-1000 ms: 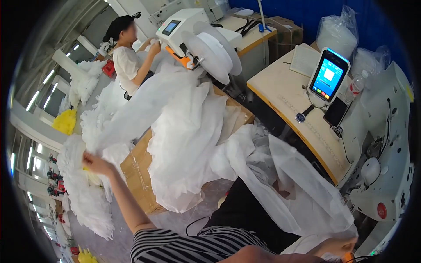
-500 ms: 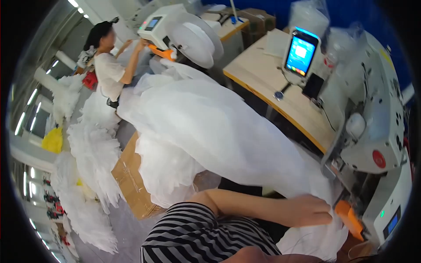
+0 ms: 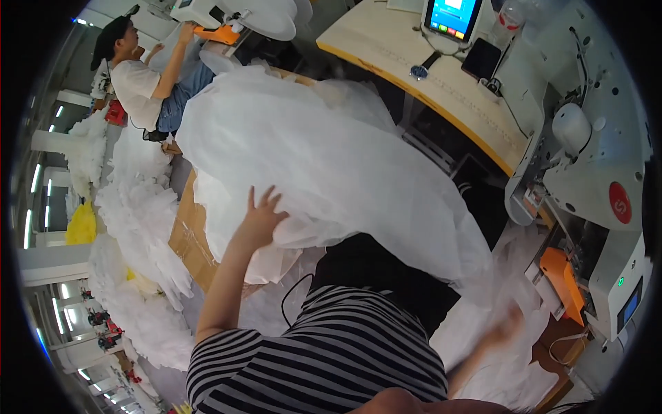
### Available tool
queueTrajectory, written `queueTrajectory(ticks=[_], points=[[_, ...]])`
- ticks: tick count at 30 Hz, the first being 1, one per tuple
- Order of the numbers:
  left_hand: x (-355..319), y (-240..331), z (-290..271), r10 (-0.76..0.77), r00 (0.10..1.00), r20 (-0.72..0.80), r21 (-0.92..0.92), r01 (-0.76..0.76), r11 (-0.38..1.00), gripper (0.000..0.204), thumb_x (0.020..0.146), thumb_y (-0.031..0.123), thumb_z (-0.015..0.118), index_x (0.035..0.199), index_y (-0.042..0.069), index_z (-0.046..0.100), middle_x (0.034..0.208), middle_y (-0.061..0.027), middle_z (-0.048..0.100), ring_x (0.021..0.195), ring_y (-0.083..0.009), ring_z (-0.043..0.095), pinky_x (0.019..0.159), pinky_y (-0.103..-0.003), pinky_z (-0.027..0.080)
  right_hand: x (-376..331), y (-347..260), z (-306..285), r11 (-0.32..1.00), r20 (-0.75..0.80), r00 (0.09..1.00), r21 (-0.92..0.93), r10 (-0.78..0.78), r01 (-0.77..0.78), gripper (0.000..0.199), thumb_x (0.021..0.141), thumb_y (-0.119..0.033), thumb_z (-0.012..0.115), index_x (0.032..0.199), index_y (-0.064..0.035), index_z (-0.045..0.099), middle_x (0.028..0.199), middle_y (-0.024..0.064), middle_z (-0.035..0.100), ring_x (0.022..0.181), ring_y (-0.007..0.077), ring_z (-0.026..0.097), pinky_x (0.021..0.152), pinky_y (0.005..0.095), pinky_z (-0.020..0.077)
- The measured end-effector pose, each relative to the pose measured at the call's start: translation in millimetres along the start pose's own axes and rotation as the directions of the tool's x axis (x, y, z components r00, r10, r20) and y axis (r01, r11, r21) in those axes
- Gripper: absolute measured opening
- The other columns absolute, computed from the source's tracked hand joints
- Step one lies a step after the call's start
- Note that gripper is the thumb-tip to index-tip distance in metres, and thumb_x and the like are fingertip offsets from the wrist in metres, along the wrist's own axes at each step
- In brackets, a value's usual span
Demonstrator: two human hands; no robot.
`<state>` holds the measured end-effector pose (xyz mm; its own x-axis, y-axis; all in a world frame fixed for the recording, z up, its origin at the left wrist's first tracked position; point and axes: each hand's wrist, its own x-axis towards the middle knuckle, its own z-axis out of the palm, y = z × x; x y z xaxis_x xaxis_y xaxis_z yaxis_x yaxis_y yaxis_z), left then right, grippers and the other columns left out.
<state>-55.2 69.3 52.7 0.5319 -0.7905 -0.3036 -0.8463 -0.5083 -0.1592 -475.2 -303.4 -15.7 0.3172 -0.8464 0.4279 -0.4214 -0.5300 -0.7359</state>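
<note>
Left hand (image 3: 261, 219), fingers spread flat on a large, billowing white sheet of thin nonwoven fabric (image 3: 324, 159) heaped just beyond it; right hand (image 3: 507, 324) blurred beneath the same sheet, grip impossible to tell; probably light, soft, best gathered at an edge.

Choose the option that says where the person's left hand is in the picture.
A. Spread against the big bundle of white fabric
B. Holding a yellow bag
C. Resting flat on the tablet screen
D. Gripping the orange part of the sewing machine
A: the left hand, fingers spread, presses on the edge of the white fabric heaped before the person.
</note>
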Motion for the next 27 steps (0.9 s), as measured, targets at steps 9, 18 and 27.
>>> queueTrajectory(ticks=[9, 18, 27], points=[[-9.2, 45.3, 83.2, 0.073, 0.997, 0.038, -0.453, -0.048, 0.890, 0.025, 0.069, 0.026, 0.072, 0.089, 0.011, 0.066, 0.094, -0.0079, 0.058, 0.095, -0.0266, 0.056, 0.087, -0.041, 0.044, -64.3, -176.9, 322.1, 0.635, 0.754, -0.253, 0.650, -0.606, 0.417, 0.031, 0.080, -0.024, 0.064, 0.105, -0.0070, 0.061, 0.097, 0.0090, 0.063, 0.094, 0.0293, 0.058, 0.081, 0.0362, 0.0459], [101.6, 76.7, -119.3, 0.201, 0.978, 0.057, -0.911, -0.031, 0.410, 0.020, 0.077, 0.013, 0.070, 0.082, 0.001, 0.055, 0.075, -0.0116, 0.057, 0.068, -0.0231, 0.056, 0.060, -0.031, 0.043, 86.0, -166.5, 188.6, 0.434, 0.890, -0.113, 0.102, -0.442, -0.895, 0.029, 0.081, -0.020, 0.066, 0.098, 0.0026, 0.061, 0.090, 0.0017, 0.062, 0.085, 0.0139, 0.057, 0.078, 0.0279, 0.0437], [168.8, 196.4, -184.6, 0.418, 0.887, -0.197, -0.867, -0.357, 0.347, 0.021, 0.075, 0.010, 0.073, 0.078, 0.002, 0.053, 0.068, -0.0080, 0.055, 0.048, -0.0188, 0.048, 0.046, -0.027, 0.038, 125.1, -131.8, 107.3, 0.702, 0.554, 0.755, 0.378, 0.351, -0.603, 0.024, 0.073, -0.012, 0.073, 0.091, -0.0029, 0.060, 0.085, -0.0008, 0.060, 0.082, 0.0080, 0.055, 0.075, 0.0237, 0.0432]])
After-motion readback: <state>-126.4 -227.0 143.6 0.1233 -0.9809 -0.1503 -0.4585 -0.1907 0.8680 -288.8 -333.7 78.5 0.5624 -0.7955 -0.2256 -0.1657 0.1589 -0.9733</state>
